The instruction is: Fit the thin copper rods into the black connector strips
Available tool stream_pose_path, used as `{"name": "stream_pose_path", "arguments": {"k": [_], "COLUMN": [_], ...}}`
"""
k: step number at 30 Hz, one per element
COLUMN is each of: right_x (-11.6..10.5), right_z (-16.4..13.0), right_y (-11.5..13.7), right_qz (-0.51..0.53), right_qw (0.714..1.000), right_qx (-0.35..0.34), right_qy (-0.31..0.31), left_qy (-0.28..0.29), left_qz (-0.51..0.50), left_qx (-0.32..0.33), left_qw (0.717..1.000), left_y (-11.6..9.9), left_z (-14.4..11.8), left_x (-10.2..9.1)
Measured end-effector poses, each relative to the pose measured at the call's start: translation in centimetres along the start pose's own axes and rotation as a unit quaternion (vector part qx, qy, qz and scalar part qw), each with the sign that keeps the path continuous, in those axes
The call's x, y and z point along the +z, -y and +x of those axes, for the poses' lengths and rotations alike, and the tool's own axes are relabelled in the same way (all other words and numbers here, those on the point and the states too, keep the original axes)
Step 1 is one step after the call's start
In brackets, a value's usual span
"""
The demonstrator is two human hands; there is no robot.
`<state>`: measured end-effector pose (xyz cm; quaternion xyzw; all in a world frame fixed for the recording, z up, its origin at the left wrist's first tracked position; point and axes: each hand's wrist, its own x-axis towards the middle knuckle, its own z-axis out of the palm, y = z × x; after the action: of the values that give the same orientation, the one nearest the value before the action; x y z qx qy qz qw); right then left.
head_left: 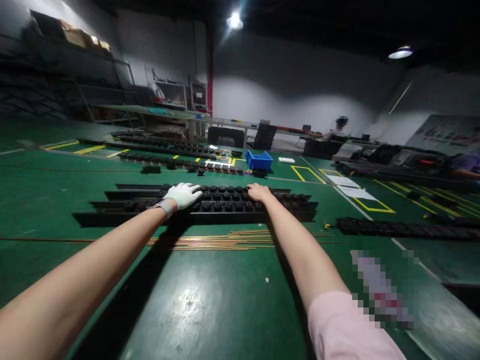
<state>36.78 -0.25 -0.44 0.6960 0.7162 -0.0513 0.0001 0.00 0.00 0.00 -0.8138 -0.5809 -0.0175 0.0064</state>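
Observation:
Long black rails (221,218) lie side by side on the green table, with rows of round black parts (228,205) along them. My left hand (183,195), in a white glove with a watch at the wrist, rests on the left part of these rows, fingers stretched out and slightly spread. Bare, my right hand (258,192) is at the right part of the rows, its fingers curled down onto a black rail; the fingertips are partly hidden. Several thin copper-coloured rods (210,243) lie loose on the near side of the rails.
Farther back are more black strips (180,164) with wires, a blue bin (259,160) and a white object (286,160). White papers (348,186) and another black strip (405,228) lie to the right, within yellow-marked areas. A person (337,131) sits in the background.

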Motion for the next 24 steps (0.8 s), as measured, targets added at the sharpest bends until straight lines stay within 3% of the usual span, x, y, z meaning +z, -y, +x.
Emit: {"name": "stream_pose_path", "arguments": {"k": [12,15,18,21,24], "right_x": [-0.3,-1.0,-1.6,-1.5,-0.1], "right_z": [-2.3,-3.0,-4.9,-8.4,-13.0], "right_y": [0.2,0.5,0.5,0.5,1.0], "right_qz": [0.016,0.028,0.066,0.131,0.159], "right_qw": [1.0,1.0,0.992,0.952,0.927], "right_qx": [0.007,0.007,-0.007,-0.067,-0.143], "right_qy": [0.008,0.002,-0.106,-0.27,-0.307], "left_qy": [-0.019,-0.052,-0.166,-0.292,-0.312], "left_qz": [-0.009,-0.002,-0.003,-0.06,-0.097], "left_qx": [0.015,0.021,0.047,0.122,0.213], "left_qw": [1.0,0.998,0.985,0.947,0.921], "left_y": [-0.5,-1.0,-1.6,-2.4,-3.6], "left_z": [-1.6,-2.2,-3.6,-6.7,-10.9], "left_x": [-0.2,-0.8,-1.7,-2.3,-1.4]}}
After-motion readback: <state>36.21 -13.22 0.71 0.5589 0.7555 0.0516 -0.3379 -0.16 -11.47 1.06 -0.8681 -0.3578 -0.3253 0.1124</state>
